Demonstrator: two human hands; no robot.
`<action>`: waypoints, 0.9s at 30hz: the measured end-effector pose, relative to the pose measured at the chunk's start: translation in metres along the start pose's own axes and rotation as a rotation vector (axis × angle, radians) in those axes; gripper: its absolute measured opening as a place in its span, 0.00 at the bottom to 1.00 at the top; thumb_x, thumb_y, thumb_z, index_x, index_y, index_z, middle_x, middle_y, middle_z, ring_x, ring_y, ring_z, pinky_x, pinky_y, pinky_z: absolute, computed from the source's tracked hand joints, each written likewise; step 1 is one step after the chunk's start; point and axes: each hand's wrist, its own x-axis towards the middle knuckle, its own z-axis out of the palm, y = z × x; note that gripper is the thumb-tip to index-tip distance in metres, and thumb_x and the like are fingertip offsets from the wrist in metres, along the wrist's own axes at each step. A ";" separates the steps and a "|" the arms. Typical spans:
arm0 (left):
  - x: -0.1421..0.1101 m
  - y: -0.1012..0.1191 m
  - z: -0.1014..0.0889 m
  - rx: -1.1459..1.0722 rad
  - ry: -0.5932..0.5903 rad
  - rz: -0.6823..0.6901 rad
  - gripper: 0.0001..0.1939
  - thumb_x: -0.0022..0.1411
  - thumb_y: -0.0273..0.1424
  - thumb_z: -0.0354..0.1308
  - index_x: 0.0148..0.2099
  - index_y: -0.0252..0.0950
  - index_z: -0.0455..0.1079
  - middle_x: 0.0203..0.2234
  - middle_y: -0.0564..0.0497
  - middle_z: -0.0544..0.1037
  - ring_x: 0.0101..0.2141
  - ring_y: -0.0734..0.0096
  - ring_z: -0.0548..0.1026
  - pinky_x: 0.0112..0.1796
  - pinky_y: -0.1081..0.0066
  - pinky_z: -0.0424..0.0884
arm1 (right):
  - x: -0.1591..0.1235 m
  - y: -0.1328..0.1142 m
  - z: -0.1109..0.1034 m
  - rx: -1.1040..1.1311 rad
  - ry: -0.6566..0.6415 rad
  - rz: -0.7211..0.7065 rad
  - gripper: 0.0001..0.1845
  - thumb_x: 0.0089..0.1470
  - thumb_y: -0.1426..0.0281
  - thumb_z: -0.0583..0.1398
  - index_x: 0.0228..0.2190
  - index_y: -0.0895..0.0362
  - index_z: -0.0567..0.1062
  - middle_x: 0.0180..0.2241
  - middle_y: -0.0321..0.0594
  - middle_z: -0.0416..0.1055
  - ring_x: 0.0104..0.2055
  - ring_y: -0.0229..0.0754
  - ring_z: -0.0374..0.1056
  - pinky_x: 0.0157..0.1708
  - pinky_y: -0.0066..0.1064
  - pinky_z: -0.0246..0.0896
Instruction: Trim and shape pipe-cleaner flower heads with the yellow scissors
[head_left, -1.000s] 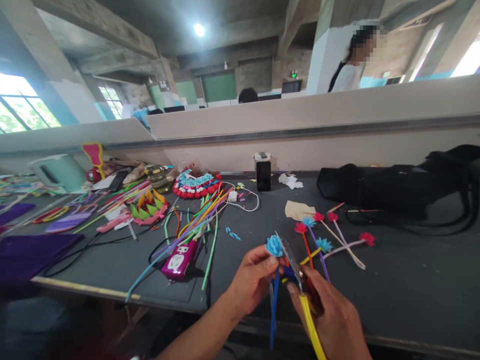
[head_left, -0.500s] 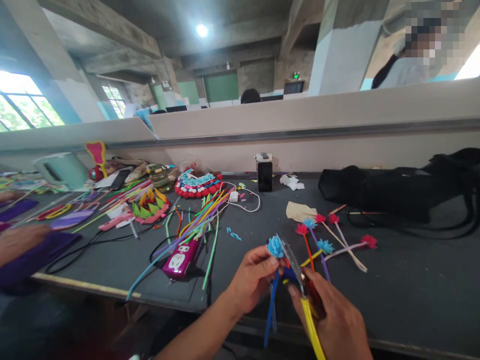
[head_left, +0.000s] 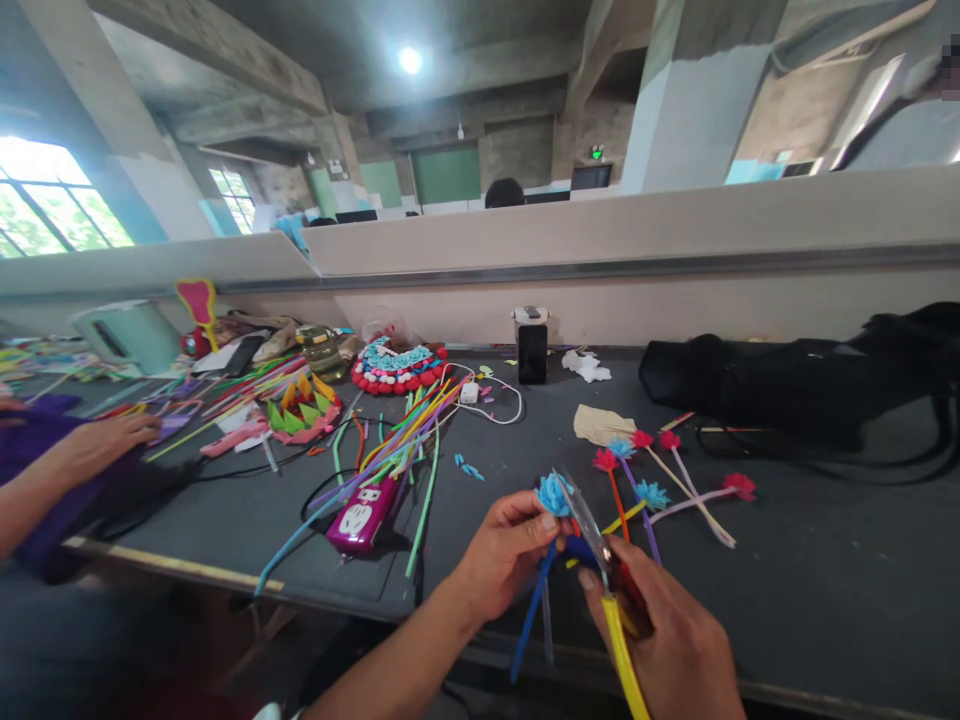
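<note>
The blue flower [head_left: 554,495] is pinched between the thumb and the fingers of the left hand [head_left: 504,565], so this grip is closed on it. Below this hand, a dark blue strip [head_left: 531,620] is seen hanging down. By the right hand [head_left: 675,635] the scissors [head_left: 589,515] with yellow handle are gripped, and their blades are pointed up, just beside the flower. How far the blades are opened cannot be told.

To the right of the blades, red and blue flowers on stems [head_left: 652,494] are laid on the dark tabletop [head_left: 832,580], with a piece of beige paper [head_left: 602,425] behind them. At the far side a phone [head_left: 532,355] is stood upright, and at the far right a black bag [head_left: 750,385] is placed. To the left, coloured stems [head_left: 420,425] are spread over a purple power strip [head_left: 365,515]. At the left edge, a purple cloth [head_left: 45,535] is touched by another person's hand [head_left: 120,435].
</note>
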 end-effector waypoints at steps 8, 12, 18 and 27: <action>0.000 -0.002 -0.001 -0.004 0.007 -0.013 0.08 0.51 0.30 0.68 0.33 0.31 0.78 0.25 0.50 0.76 0.26 0.77 0.69 0.33 0.74 0.61 | -0.001 -0.002 0.000 0.064 -0.021 0.037 0.17 0.62 0.57 0.54 0.42 0.57 0.73 0.26 0.37 0.77 0.22 0.38 0.73 0.23 0.26 0.66; 0.000 -0.003 0.000 -0.024 0.014 -0.019 0.09 0.48 0.32 0.70 0.32 0.31 0.78 0.25 0.50 0.76 0.26 0.77 0.69 0.32 0.74 0.62 | 0.001 -0.004 -0.001 0.090 -0.028 0.027 0.16 0.62 0.59 0.53 0.42 0.57 0.72 0.27 0.38 0.77 0.23 0.38 0.74 0.24 0.25 0.67; -0.001 -0.002 0.002 -0.025 0.002 -0.022 0.10 0.48 0.32 0.70 0.31 0.31 0.78 0.24 0.50 0.75 0.25 0.77 0.68 0.32 0.74 0.62 | 0.005 -0.007 -0.001 0.109 0.005 0.024 0.16 0.62 0.58 0.53 0.39 0.57 0.73 0.26 0.38 0.77 0.23 0.39 0.74 0.23 0.25 0.68; 0.000 -0.006 -0.001 -0.028 0.014 -0.028 0.09 0.49 0.32 0.70 0.32 0.31 0.78 0.25 0.50 0.75 0.26 0.77 0.69 0.33 0.74 0.61 | -0.003 0.000 0.002 0.121 -0.087 0.056 0.15 0.60 0.59 0.57 0.43 0.56 0.72 0.29 0.39 0.78 0.26 0.40 0.76 0.26 0.26 0.69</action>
